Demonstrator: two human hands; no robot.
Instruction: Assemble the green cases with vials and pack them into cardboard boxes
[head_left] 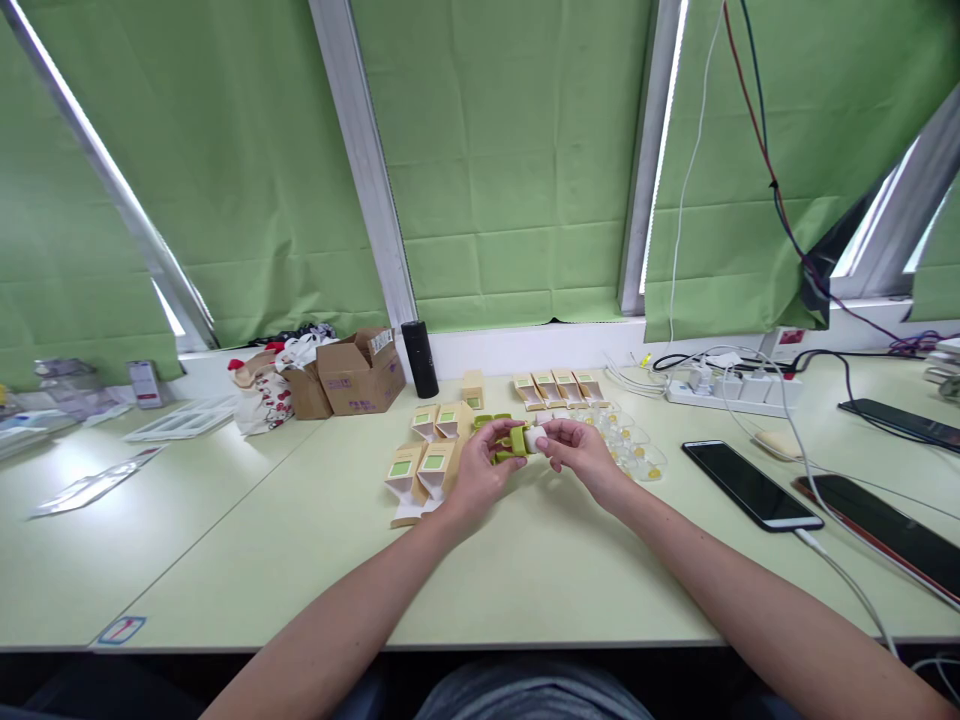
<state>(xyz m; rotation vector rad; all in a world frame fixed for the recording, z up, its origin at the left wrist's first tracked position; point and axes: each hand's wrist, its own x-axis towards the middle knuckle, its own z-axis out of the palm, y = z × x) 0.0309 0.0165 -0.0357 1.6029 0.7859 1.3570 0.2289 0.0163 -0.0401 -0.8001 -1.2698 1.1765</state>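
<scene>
Green, the small piece (517,441) in the head view sits above the table (555,575), pinched by the left hand (482,465); the right hand (583,455) pinches the white piece (534,439) beside it. Both look light, stiff and smooth, best held by their sides.

No text is reading clearly: purple print (340,384) is blurring on the cardboard box (349,362), a white label (381,341) is sitting on its flap, green labels (400,468) are fronting small cartons (442,449), and a blue-framed sticker (121,629) on the table (585,580) is showing a red mark.
</scene>
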